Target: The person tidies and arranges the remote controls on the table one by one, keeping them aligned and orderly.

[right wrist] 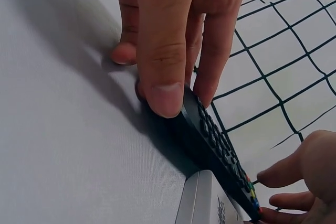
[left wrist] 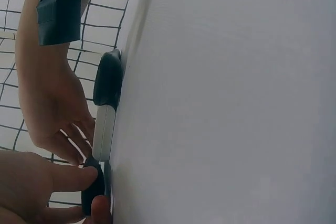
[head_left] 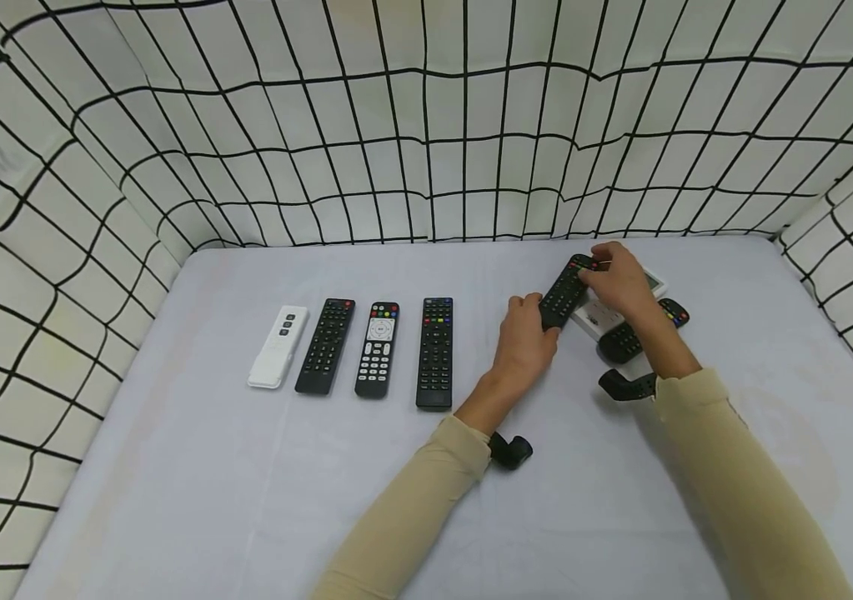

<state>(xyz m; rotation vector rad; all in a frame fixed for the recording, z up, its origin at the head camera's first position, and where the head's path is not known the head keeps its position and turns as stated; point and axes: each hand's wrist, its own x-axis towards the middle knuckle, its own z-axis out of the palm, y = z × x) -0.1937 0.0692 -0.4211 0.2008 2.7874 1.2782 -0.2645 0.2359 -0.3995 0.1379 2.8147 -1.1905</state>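
Note:
In the head view both hands are on a tilted black remote control [head_left: 564, 292] at the right of the table. My left hand [head_left: 527, 346] grips its lower end, thumb on one side and fingers on the other. At the upper end, by the coloured buttons, my right hand [head_left: 619, 279] pinches it. Beneath lies a white remote with a display [head_left: 597, 318], partly covered. Another black remote [head_left: 619, 343] rests across it, partly behind my right forearm. In the right wrist view the held remote [right wrist: 218, 153] leans over the white remote's edge [right wrist: 202, 200].
To the left stands a spaced row: a white remote [head_left: 278, 347], a black remote [head_left: 325, 346], a black remote with white buttons [head_left: 377, 350] and a long black remote [head_left: 435, 354]. Black wire mesh [head_left: 464, 137] walls the white table [head_left: 231, 492] at back and sides.

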